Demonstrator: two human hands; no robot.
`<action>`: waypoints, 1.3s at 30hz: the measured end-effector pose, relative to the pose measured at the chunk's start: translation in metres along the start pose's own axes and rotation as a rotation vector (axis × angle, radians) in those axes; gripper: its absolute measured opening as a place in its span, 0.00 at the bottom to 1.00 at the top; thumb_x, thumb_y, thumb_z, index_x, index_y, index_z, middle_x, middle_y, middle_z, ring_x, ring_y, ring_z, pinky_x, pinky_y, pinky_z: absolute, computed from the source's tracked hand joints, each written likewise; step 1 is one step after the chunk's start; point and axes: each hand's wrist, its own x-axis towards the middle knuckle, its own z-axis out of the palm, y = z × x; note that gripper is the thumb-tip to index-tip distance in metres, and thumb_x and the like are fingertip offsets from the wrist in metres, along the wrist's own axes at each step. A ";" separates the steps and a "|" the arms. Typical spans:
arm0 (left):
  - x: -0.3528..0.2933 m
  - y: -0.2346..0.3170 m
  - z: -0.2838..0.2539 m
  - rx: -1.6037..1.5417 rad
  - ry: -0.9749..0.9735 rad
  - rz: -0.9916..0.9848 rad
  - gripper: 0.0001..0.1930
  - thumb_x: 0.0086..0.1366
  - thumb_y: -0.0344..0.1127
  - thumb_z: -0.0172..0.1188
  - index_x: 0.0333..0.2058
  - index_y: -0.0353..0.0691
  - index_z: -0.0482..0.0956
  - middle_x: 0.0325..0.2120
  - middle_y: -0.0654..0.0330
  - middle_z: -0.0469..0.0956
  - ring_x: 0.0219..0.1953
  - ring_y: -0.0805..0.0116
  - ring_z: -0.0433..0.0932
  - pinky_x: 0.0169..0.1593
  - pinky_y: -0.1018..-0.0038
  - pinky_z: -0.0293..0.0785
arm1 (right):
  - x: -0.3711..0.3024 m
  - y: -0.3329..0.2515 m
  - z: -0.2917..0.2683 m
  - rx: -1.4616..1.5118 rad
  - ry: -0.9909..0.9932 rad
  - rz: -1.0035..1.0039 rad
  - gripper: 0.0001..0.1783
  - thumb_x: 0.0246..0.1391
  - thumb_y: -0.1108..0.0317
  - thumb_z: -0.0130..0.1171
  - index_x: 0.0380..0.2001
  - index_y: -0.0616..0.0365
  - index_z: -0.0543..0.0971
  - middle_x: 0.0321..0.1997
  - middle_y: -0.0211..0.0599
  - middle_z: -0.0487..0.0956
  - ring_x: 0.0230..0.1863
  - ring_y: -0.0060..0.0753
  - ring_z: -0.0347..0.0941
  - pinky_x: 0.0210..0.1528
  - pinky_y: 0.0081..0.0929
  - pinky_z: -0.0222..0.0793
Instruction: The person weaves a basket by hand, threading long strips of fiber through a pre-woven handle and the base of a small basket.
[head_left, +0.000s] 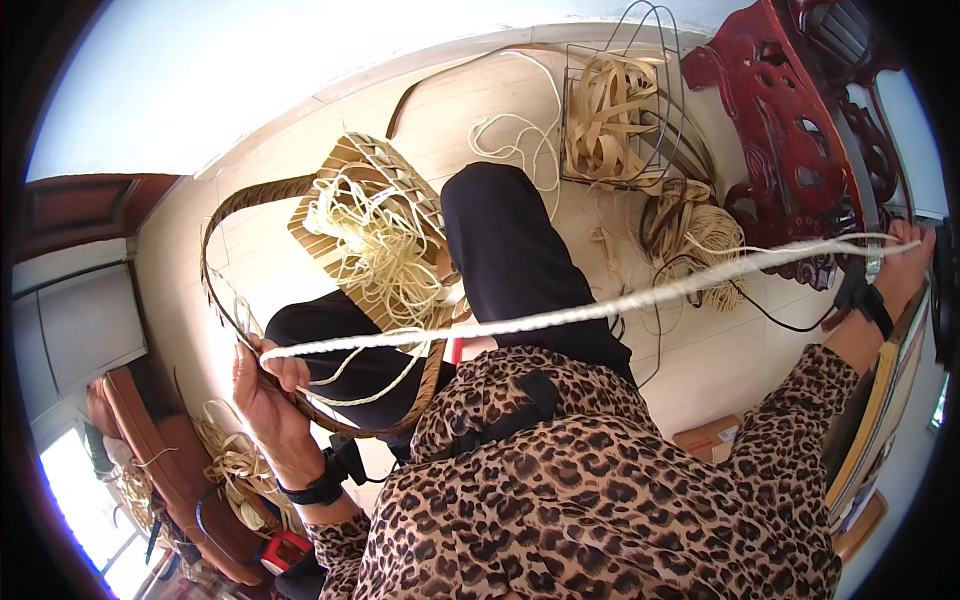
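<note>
A cream cord (560,316) runs taut across my lap, rising slightly from left to right. At the far right my right hand (901,268) is closed on its end, arm stretched out. My left hand (268,395) pinches the cord's other end against a long brown strap handle (212,270). That handle loops from a woven basket (398,185) of tan strips, tilted between my knees. Loose cream cord (370,235) lies tangled in and over the basket. A thinner strand (375,398) hangs near my left fingers, inside the loop.
A black wire basket (568,120) holds flat tan strips. Beside it lie coiled strips and cord (715,240). Carved dark-red furniture (790,130) stands at the right. A brown bench (165,460) with more strips is at the left. A small cardboard box (708,438) sits at right.
</note>
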 end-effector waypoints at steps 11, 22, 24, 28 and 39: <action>0.003 -0.005 0.008 -0.046 -0.167 -0.081 0.19 0.63 0.40 0.39 0.47 0.31 0.63 0.19 0.60 0.65 0.17 0.73 0.61 0.25 0.75 0.59 | -0.326 0.023 0.426 0.162 -0.815 0.262 0.10 0.52 0.62 0.50 0.31 0.59 0.71 0.21 0.25 0.69 0.14 0.11 0.60 0.15 0.09 0.57; 0.018 -0.028 0.002 -0.310 -0.656 -0.317 0.21 0.59 0.49 0.44 0.36 0.35 0.67 0.15 0.55 0.69 0.09 0.67 0.63 0.14 0.74 0.56 | -0.403 -0.006 0.519 0.609 -1.261 0.511 0.13 0.54 0.62 0.46 0.25 0.61 0.71 0.21 0.33 0.71 0.18 0.17 0.65 0.18 0.16 0.67; 0.017 -0.026 0.016 -0.317 -0.666 -0.364 0.19 0.59 0.48 0.45 0.32 0.36 0.69 0.12 0.57 0.67 0.07 0.71 0.59 0.15 0.76 0.53 | -0.400 0.010 0.535 0.623 -1.214 0.381 0.10 0.53 0.64 0.47 0.25 0.60 0.72 0.20 0.31 0.71 0.18 0.16 0.63 0.19 0.16 0.64; 0.021 -0.032 0.037 -0.340 -0.647 -0.318 0.11 0.61 0.40 0.44 0.26 0.39 0.66 0.11 0.62 0.62 0.07 0.76 0.55 0.17 0.77 0.54 | -0.358 0.031 0.522 0.094 -1.367 0.020 0.14 0.52 0.61 0.46 0.31 0.62 0.73 0.28 0.38 0.75 0.24 0.20 0.69 0.25 0.19 0.67; 0.018 -0.025 0.057 0.016 -0.122 -0.186 0.10 0.54 0.29 0.50 0.35 0.32 0.67 0.20 0.53 0.72 0.18 0.67 0.72 0.23 0.76 0.71 | -0.398 0.078 0.427 0.369 -1.674 0.945 0.47 0.41 0.39 0.53 0.55 0.62 0.54 0.48 0.48 0.65 0.52 0.37 0.60 0.56 0.28 0.52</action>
